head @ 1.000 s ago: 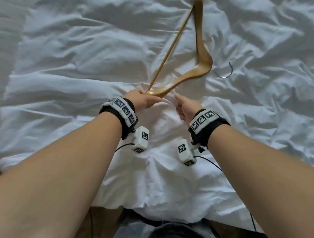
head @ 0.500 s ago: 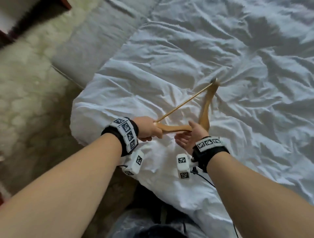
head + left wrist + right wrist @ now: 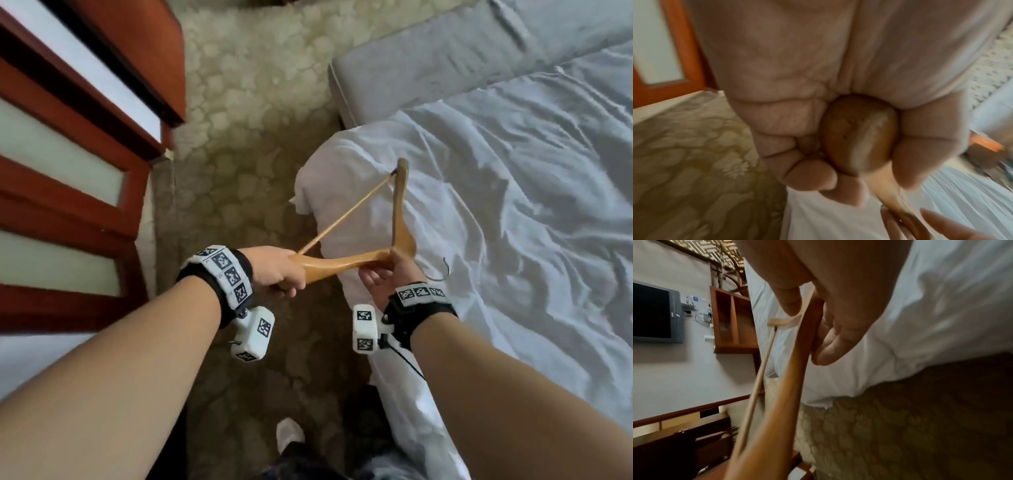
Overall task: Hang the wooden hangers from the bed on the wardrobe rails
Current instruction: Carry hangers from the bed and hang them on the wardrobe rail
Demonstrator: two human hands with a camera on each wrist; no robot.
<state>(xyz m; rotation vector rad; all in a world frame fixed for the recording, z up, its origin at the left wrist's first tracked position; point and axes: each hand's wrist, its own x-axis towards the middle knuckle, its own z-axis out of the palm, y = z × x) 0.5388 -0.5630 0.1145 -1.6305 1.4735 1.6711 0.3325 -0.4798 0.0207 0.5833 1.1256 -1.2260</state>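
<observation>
Now lifted clear of the bed (image 3: 513, 171), being carried toward the wardrobe door (image 3: 68, 178): wooden hanger (image 3: 342, 265). Left hand (image 3: 274, 270) gripping one end, right hand (image 3: 383, 279) pinching near the hook (image 3: 440, 275). Hanging probably coming next.

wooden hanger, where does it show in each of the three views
Head: wooden hanger at centre, between both hands.
Left wrist: its rounded end at centre, gripped by the left hand.
Right wrist: its arm runs up from the bottom edge to the right hand.
Shared landmark: white bedsheet.
</observation>
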